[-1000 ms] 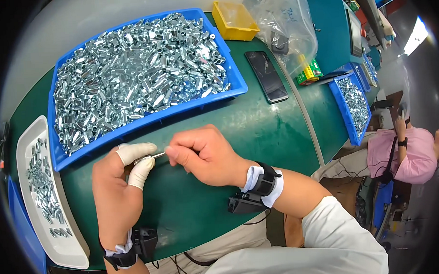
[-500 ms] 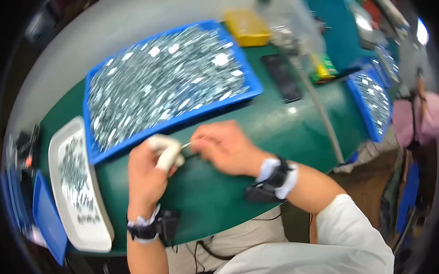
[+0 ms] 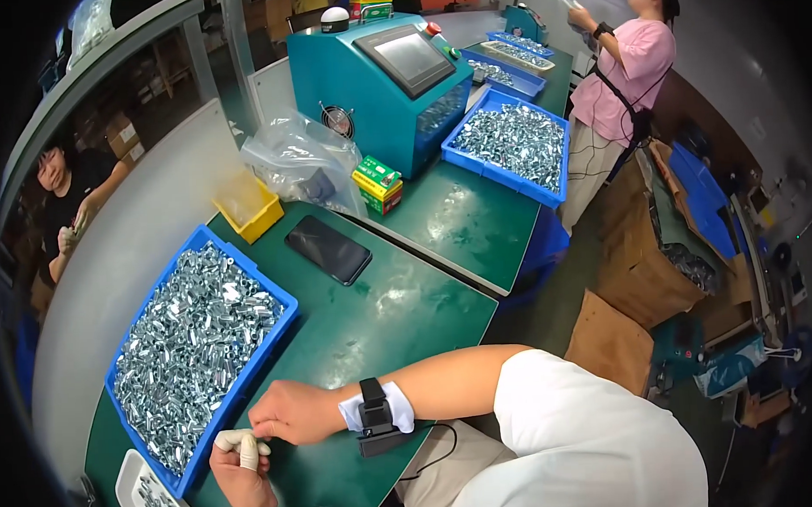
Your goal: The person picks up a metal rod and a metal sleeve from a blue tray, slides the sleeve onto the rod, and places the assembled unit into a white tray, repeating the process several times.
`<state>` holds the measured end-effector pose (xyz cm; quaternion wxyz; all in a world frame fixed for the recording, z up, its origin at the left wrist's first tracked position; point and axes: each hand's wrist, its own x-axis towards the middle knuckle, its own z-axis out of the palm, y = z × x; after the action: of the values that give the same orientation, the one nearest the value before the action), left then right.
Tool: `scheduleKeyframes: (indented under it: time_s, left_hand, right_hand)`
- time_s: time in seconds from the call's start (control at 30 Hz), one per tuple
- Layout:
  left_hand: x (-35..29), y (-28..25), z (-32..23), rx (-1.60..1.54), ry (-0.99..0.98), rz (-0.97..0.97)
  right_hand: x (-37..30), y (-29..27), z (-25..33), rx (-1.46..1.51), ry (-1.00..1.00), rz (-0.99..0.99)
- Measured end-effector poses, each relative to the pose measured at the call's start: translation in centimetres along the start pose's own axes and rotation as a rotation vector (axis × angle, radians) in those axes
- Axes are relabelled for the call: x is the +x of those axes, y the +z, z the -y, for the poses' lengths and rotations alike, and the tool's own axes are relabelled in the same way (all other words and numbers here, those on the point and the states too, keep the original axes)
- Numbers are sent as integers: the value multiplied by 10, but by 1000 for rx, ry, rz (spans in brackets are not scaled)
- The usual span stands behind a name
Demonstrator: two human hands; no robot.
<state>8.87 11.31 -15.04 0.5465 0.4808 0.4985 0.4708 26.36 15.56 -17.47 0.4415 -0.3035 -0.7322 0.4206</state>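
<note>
View swung right; two hands (image 3: 295,412) (image 3: 239,478) meet beside one tray (image 3: 265,344)

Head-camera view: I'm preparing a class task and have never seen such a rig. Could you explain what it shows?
There is no robot here: a person works with their own left hand and right hand. The picture comes from a wide fisheye camera on the person's head, so straight edges bend toward its rim. On the green table are a blue tray full of small shiny metal pieces, a yellow bin and a black phone. A white tray with more pieces is partly cut off at lower left. The hands meet at the fingertips beside the blue tray; pale covers sheathe the left thumb and index finger. Whatever they hold is too hidden to make out.
</note>
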Motion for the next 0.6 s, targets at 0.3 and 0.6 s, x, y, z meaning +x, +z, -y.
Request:
scheduleKeyframes:
  time_s: [0.3, 0.6]
  left_hand:
    - [1, 17, 0, 218, 239, -49]
    - [2, 11, 11, 248, 347, -96]
  right_hand:
    - [5, 7, -8, 260, 243, 83]
    - [5, 6, -4, 354, 260, 70]
